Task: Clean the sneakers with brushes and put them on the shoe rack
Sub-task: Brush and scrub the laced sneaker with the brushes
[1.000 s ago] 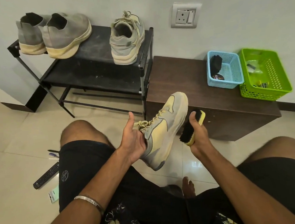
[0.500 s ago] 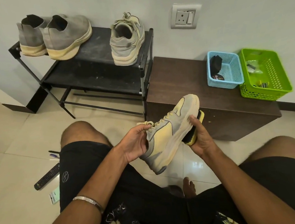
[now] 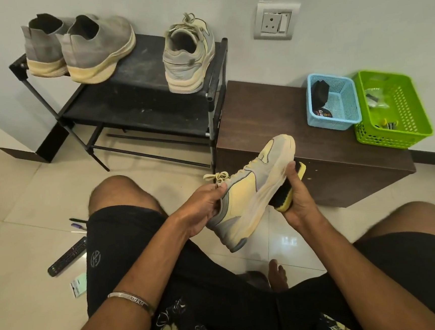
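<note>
My left hand [image 3: 206, 209] grips a grey and pale yellow sneaker [image 3: 253, 193] at its collar, holding it tilted with the toe up and to the right, above my knees. My right hand [image 3: 299, 199] holds a yellow-backed black brush [image 3: 283, 198] with its bristles against the sneaker's sole edge. The matching sneaker [image 3: 188, 53] stands on the right of the black shoe rack's [image 3: 139, 92] top shelf. Two grey slip-on sneakers [image 3: 80, 48] stand on the left of that shelf.
A dark wooden bench [image 3: 272, 112] stands right of the rack, carrying a blue basket [image 3: 333, 102] and a green basket [image 3: 390, 109]. A remote control [image 3: 68, 257], pens [image 3: 78, 224] and a small packet [image 3: 78, 285] lie on the tiled floor at left. A wall socket [image 3: 275, 21] is above the bench.
The sneaker turned so its sole edge faces the brush. My right hand brought the brush in against the sole. My left thumb came down onto the collar.
</note>
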